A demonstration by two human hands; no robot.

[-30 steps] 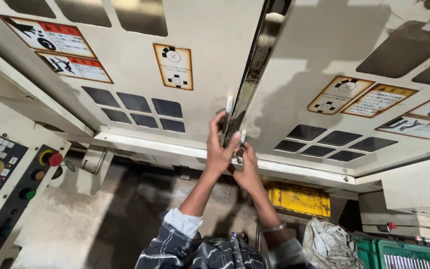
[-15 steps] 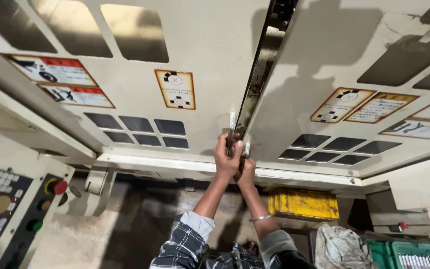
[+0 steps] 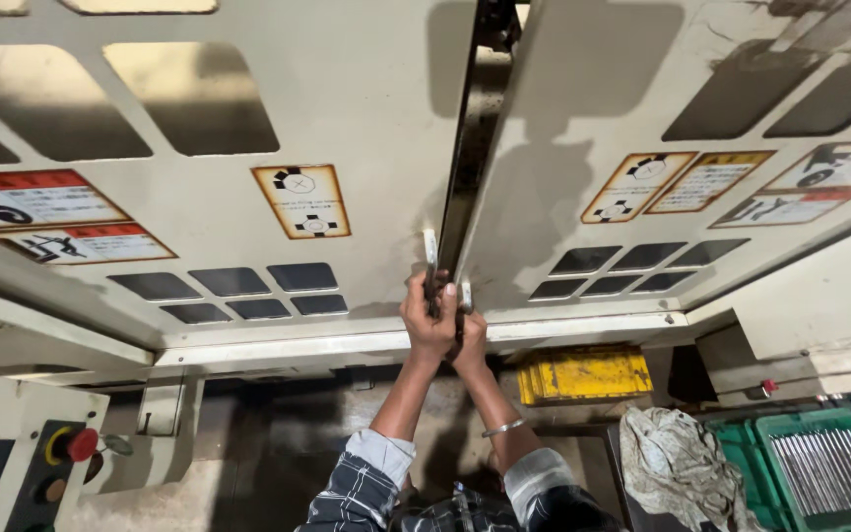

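Metal handles (image 3: 445, 271) at the doors' (image 3: 347, 148) centre seam, near the lower edge, are being gripped: left hand (image 3: 428, 320) and right hand (image 3: 468, 340), fingers clamped round them. Dark gap (image 3: 475, 148) is showing; doors not fully closed.

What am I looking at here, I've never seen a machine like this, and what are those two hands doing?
This is one picture from a camera worn on a person's head. In front are two cream sliding doors of a big machine, with dark windows and warning stickers. The left hand and right hand grip the metal handles where the doors meet; a dark gap shows between them. Low left is a control panel with a red button. Low right lie a rag, a green tray and a yellow block.
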